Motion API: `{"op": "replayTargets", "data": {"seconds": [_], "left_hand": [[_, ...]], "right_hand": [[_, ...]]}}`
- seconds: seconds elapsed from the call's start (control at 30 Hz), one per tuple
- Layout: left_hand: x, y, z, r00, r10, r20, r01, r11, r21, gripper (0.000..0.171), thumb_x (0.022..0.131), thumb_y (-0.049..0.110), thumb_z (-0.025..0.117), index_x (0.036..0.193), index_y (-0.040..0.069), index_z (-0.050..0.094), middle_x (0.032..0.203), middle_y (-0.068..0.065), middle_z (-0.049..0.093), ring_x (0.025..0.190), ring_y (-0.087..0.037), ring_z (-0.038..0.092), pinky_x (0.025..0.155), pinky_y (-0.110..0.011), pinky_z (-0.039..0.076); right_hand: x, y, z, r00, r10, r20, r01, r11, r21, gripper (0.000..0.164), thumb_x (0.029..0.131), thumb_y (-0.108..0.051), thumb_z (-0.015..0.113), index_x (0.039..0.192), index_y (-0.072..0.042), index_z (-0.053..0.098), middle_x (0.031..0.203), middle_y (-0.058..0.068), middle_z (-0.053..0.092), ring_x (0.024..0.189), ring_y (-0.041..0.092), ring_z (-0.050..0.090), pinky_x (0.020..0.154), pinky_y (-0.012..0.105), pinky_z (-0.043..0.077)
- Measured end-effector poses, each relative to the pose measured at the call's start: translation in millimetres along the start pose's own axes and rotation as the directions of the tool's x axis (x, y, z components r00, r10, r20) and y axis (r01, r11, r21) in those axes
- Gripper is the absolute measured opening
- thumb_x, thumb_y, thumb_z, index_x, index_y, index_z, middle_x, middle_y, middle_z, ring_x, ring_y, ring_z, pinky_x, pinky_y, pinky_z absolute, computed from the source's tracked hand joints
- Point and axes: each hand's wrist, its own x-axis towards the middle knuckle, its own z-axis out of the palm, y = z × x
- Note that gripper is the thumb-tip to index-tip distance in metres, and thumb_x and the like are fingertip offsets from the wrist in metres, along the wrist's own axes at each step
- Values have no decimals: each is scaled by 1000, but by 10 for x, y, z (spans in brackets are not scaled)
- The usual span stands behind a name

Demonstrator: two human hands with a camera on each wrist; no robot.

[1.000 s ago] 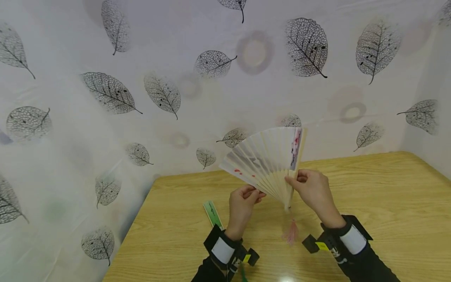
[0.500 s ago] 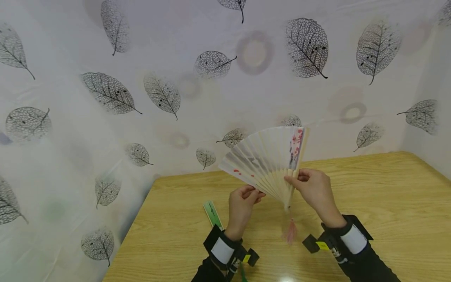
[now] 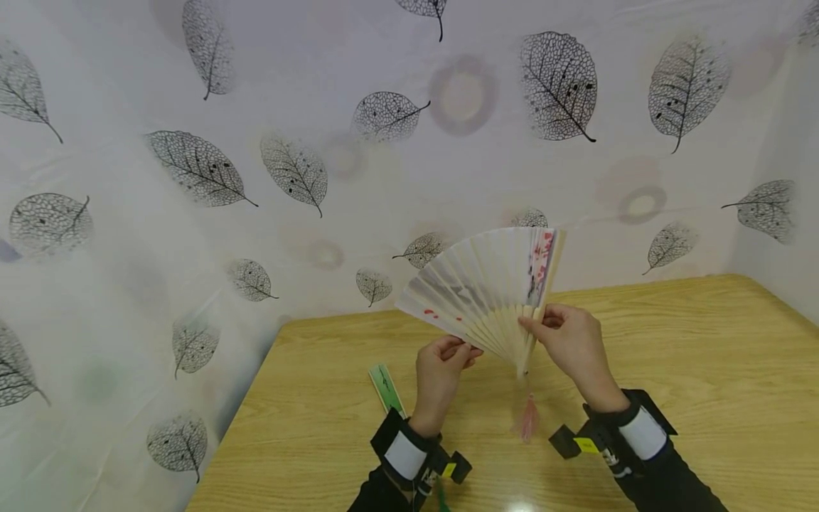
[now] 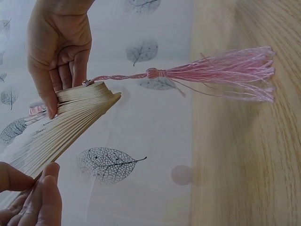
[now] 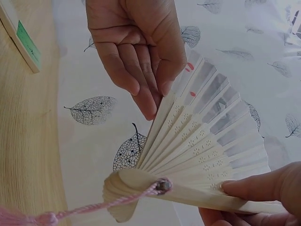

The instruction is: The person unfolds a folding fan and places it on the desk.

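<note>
A pale folding fan (image 3: 473, 284) is spread partway above the table, its pivot end pointing down. Its leaf is white with red petals at the left and a red blossom print at the right. My left hand (image 3: 441, 377) pinches the left outer rib between thumb and fingers. On the opposite side, my right hand (image 3: 572, 345) grips the right ribs, thumb on the near face. Cut-out flower patterns (image 5: 197, 136) mark the ribs in the right wrist view. From the pivot hangs a pink tassel (image 4: 211, 73) on a twisted cord.
A narrow green strip with pale edges (image 3: 387, 390) lies on the wooden table (image 3: 691, 355), partly behind the left wrist. A bit of green tassel (image 3: 443, 496) shows below that wrist. Behind the table hangs a white leaf-patterned sheet (image 3: 397, 178).
The fan has spread slightly wider: its right edge has moved right with my right hand, and more red blossom shows. My left hand has stayed in place.
</note>
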Motion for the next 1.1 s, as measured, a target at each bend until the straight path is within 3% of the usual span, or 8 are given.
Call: {"op": "replayTargets", "data": {"seconds": [0.17,0.37,0.57,1.1], "left_hand": [[-7,-4,6,1000,15,0,-15,1000,5,13,85,2,59,92,-9,64,86,-22,70,79,-24,69,67,-24,56],[-9,-19,7,1000,16,-3,-16,1000,17,12,86,2,59,92,-7,65,86,-21,70,83,-30,68,67,-24,56],[-3,-31,4,1000,23,0,-23,1000,6,13,86,2,58,93,-8,65,88,-22,70,80,-25,69,67,-23,56],[0,-36,8,999,52,-15,-53,998,-34,15,86,0,57,94,-11,63,88,-25,68,81,-26,69,67,-22,56]], "right_hand": [[5,12,14,999,-5,-32,5,1000,-7,32,81,-27,69,90,3,69,78,16,69,60,8,55,48,20,41],[-3,27,21,998,-27,-60,25,999,-38,29,81,-26,69,86,2,69,76,16,69,60,10,56,48,21,40],[1,35,16,998,-19,-52,17,999,-36,30,81,-28,69,86,2,69,78,16,69,63,13,58,49,22,41],[10,26,-6,999,21,-48,-22,1000,-11,31,82,-30,68,80,0,68,71,11,68,55,8,52,45,21,38]]}}
